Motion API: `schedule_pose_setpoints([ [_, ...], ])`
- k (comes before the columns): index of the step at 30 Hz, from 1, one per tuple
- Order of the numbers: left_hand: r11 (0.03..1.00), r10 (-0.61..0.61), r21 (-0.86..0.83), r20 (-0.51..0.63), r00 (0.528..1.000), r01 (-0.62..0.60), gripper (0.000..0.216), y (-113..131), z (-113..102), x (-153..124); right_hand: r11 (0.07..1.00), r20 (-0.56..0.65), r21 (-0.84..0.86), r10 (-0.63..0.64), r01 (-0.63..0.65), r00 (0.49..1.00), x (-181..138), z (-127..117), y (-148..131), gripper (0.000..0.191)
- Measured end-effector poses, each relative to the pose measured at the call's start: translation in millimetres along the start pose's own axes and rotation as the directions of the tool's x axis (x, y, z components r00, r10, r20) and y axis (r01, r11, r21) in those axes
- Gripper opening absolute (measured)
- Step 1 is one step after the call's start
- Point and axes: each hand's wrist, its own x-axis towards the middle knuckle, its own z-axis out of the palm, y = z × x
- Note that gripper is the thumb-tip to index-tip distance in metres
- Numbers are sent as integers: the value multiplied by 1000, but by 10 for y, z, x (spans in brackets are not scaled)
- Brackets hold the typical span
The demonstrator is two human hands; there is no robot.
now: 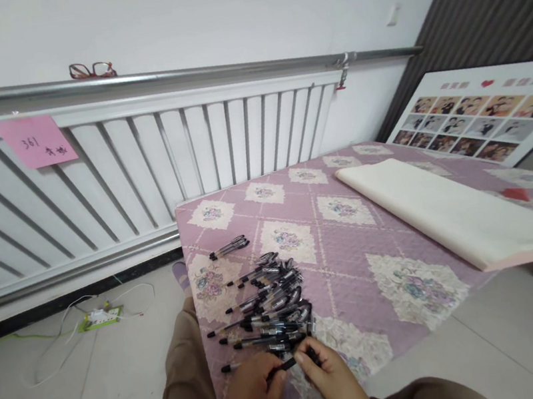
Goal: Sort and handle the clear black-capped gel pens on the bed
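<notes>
A heap of several black pens (272, 300) lies on the pink quilted table cover (354, 239). Two or three more pens (228, 247) lie apart, farther back. At the table's near edge my left hand (249, 394) and my right hand (327, 375) both pinch one black pen (288, 362) between them, left fingers on its left end, right fingers on its right end. Both hands sit just in front of the heap.
A folded cream sheet (450, 211) lies across the table's right side. A white radiator (140, 165) with a pink note (35, 142) stands behind, red glasses (92, 70) on its rail. A photo board (480, 115) leans at right. A power strip (99, 316) lies on the floor.
</notes>
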Motion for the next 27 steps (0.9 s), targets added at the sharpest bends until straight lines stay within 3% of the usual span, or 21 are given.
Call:
schedule_pose_setpoints([
  [8,999,-32,17,36,999,32,17,1,-7,6,986,56,152,61,-69,997,-4,-61,44,27],
  [13,1000,-27,14,31,999,27,20,1,-11,-5,971,7,226,81,-81,997,-11,-61,17,31],
  [20,997,74,-20,77,994,-73,40,-27,-16,2,940,-58,337,80,-55,995,11,-46,92,40],
  [27,997,71,-17,71,995,-70,37,-35,-7,-3,923,-72,382,70,-38,995,32,-51,184,40],
])
